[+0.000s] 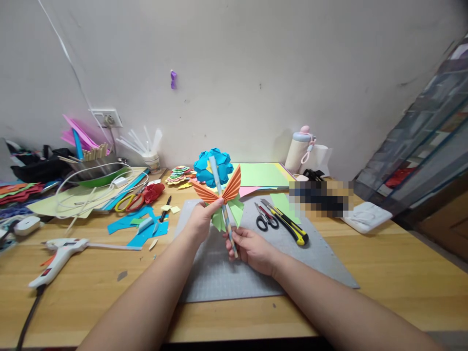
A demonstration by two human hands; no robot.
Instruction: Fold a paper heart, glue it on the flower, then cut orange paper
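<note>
A paper flower is held upright above the grey cutting mat (314,253). It has a blue folded bloom (215,165), orange pleated leaves (232,187), green pleated leaves (237,210) and a rolled paper stem (224,204). My left hand (201,222) pinches the stem where the orange leaves meet. My right hand (250,248) is closed round the lower end of the stem.
Black-handled scissors (263,218) and a yellow-black utility knife (290,226) lie on the mat to the right. A white glue gun (58,253) lies at the left with blue paper scraps (141,229) and yellow scissors (126,201). Coloured paper sheets (261,174) and a bottle (299,148) stand at the back.
</note>
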